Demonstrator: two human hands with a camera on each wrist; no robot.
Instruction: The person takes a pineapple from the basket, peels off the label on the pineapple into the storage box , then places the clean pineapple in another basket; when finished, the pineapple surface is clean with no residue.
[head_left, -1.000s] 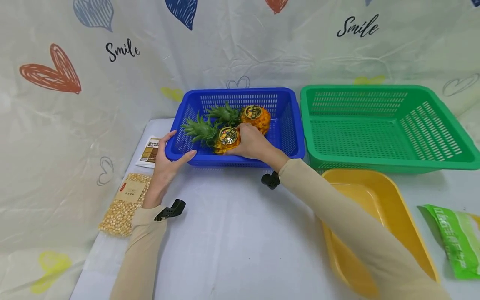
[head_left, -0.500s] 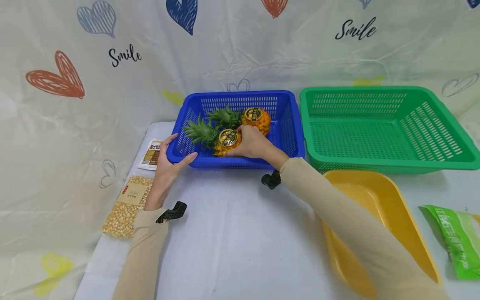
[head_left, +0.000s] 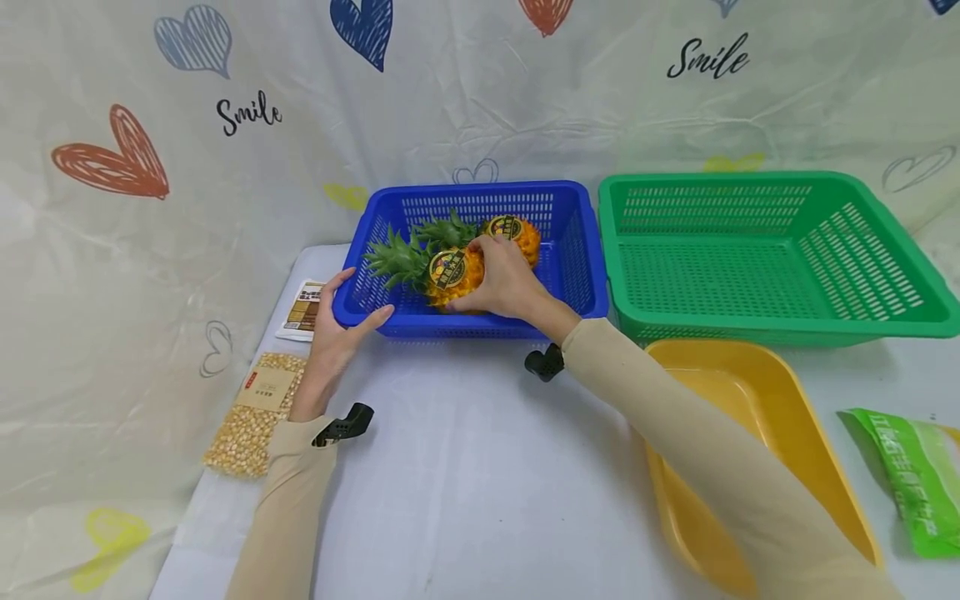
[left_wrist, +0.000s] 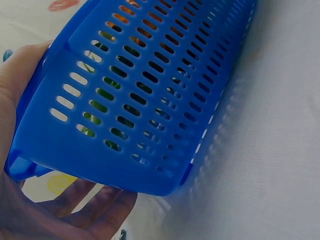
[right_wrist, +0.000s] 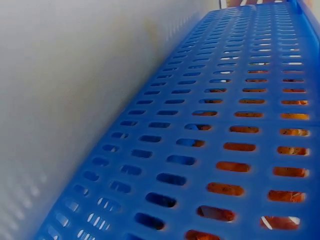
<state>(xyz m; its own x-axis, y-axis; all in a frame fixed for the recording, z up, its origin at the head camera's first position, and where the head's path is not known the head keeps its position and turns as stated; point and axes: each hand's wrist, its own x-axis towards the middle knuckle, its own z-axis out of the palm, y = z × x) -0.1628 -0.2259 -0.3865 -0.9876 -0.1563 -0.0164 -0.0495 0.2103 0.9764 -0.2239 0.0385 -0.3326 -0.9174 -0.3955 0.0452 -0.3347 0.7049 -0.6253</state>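
Observation:
Inside the blue plastic basket [head_left: 480, 327] lie two small pineapples with green crowns pointing left. My right hand [head_left: 508, 279] grips the front pineapple [head_left: 457, 273] around its right side, thumb low and fingers over the top; a round label faces up on it. The back pineapple [head_left: 532, 246] rests just behind, partly covered by my fingers. At the basket's front left corner my left hand [head_left: 327, 342] holds the rim, thumb on the front and fingers along the left side. In the right wrist view only the slotted basket wall [right_wrist: 257, 120] shows, with orange fruit behind it; the hand is hidden.
A green basket [head_left: 780, 323] stands right of the blue one. In front of it a yellow tray [head_left: 720, 367] lies partly under my right sleeve. A green packet [head_left: 911, 479] is far right; a bag of corn kernels [head_left: 251, 425] and a small pouch [head_left: 300, 315] are left.
The front pineapple has turned slightly in my right hand, its label shifting left and tilting. My right fingertips have moved up a little. The left hand stays on the basket corner.

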